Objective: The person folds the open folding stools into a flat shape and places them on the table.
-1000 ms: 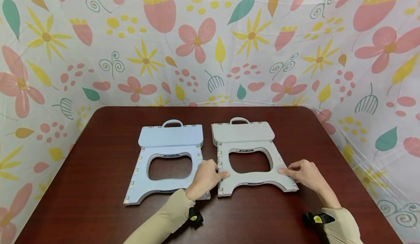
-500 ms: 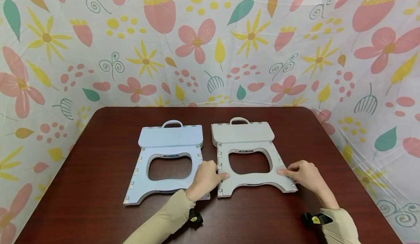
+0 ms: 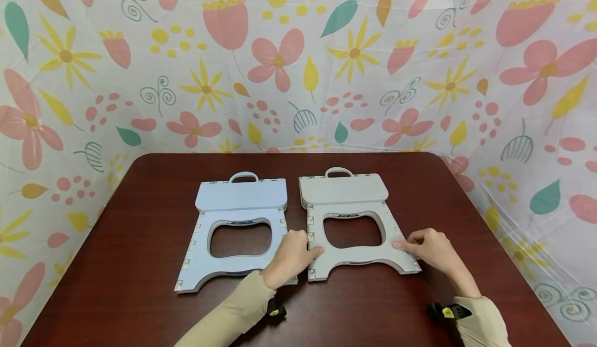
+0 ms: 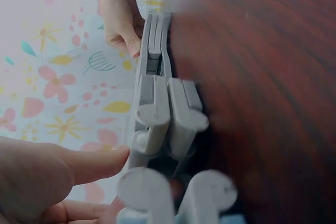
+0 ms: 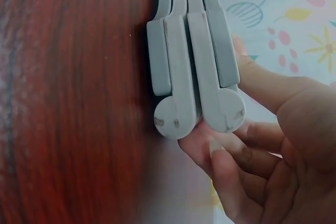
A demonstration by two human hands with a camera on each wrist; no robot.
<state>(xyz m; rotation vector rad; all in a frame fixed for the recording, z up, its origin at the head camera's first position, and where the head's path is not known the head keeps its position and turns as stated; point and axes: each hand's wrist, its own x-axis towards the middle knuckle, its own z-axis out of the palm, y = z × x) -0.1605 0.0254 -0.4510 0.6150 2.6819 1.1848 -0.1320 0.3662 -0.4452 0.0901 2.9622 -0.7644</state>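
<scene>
Two folding step stools lie folded flat, side by side, each with a carry handle at its far end. The right one, a grey-white folding stool [image 3: 345, 189], is held by both hands near its feet. On its left leg, my left hand [image 3: 290, 258] rests the thumb on top, with the other fingers down at the side edge. My right hand [image 3: 434, 251] grips the right leg, thumb above and fingertips tucked at the edge, as the right wrist view shows around the rounded feet [image 5: 184, 66]. Left of it lies a bluish-white folding stool [image 3: 240, 194], partly hidden behind my left hand.
The dark red-brown table [image 3: 140, 243] has rounded far corners. A flower-patterned cloth [image 3: 280, 109] hangs behind it and down both sides. Only a narrow gap separates the two stools, and my left hand sits in it.
</scene>
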